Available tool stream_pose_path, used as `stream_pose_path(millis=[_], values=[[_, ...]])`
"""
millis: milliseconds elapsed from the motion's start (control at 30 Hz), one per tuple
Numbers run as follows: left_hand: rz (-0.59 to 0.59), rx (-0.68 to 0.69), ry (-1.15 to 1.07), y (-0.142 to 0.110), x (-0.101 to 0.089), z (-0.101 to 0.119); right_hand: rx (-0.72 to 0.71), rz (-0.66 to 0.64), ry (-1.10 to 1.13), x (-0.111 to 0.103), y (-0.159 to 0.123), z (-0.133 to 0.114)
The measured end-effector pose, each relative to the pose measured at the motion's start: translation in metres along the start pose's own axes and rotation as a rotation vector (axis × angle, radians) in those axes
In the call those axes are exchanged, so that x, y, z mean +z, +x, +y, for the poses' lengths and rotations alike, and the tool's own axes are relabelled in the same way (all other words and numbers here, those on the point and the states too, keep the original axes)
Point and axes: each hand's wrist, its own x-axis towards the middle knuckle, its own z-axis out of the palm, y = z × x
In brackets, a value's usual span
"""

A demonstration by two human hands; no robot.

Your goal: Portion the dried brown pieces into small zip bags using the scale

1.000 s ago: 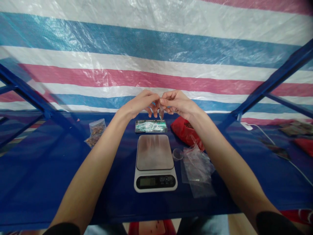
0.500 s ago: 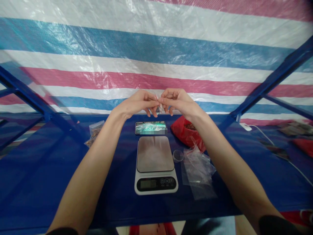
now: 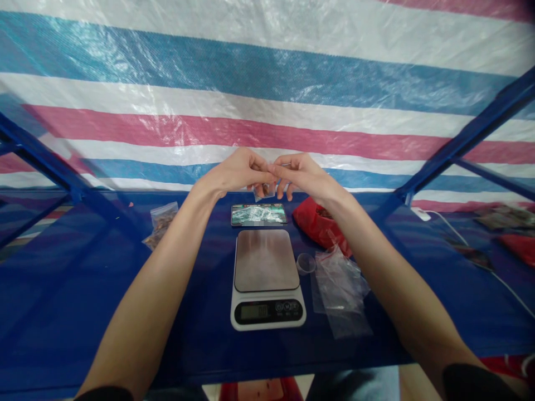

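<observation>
My left hand point(image 3: 236, 172) and my right hand point(image 3: 303, 177) meet in the air above the far edge of the blue table, fingertips together. Both pinch the top of a small clear plastic bag point(image 3: 264, 191), which hangs just below them. Its contents are too small to tell. Beneath the hands lies a smartphone point(image 3: 259, 214) with a lit screen. Nearer me stands a white digital kitchen scale point(image 3: 265, 278) with a steel plate, and nothing rests on it.
A red bag point(image 3: 320, 223) of brown pieces lies beside the phone. A small clear cup point(image 3: 306, 264) and loose clear plastic bags point(image 3: 340, 292) sit right of the scale. A zip bag of brown pieces point(image 3: 161, 224) lies left. Blue frame bars and a striped tarp stand behind.
My hands have drawn closer together around the small bag. It now shows wider below my fingers instead of hanging as a narrow point.
</observation>
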Motion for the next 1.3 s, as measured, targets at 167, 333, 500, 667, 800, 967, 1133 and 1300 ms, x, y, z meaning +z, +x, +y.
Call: stream_pose_path(millis=[167,333,500,667,800,967,1133,1300], values=[[-0.033,-0.019,0.003,0.003,-0.003,-0.007,0.039,-0.02,0.044,0.0,0.002,0.005],[-0.021,-0.006,0.024,0.0,-0.007,-0.007,0.053,0.014,0.06,-0.001,0.001,0.007],[-0.004,-0.002,0.063,-0.001,-0.008,-0.003,0.055,-0.044,0.013,0.001,-0.002,0.003],[-0.052,-0.074,0.094,-0.002,-0.006,-0.002,0.012,-0.101,-0.047,0.002,-0.001,0.006],[-0.053,-0.081,0.095,-0.003,-0.006,-0.002,0.031,-0.075,-0.088,0.005,0.002,0.01],[-0.067,-0.067,0.108,-0.006,-0.008,-0.002,0.048,-0.041,-0.088,0.009,0.004,0.012],[-0.091,-0.049,0.146,-0.004,-0.011,-0.005,0.076,-0.036,-0.056,0.013,0.006,0.016],[-0.06,-0.074,0.182,-0.004,-0.011,-0.003,0.069,0.025,-0.141,0.013,0.008,0.018]])
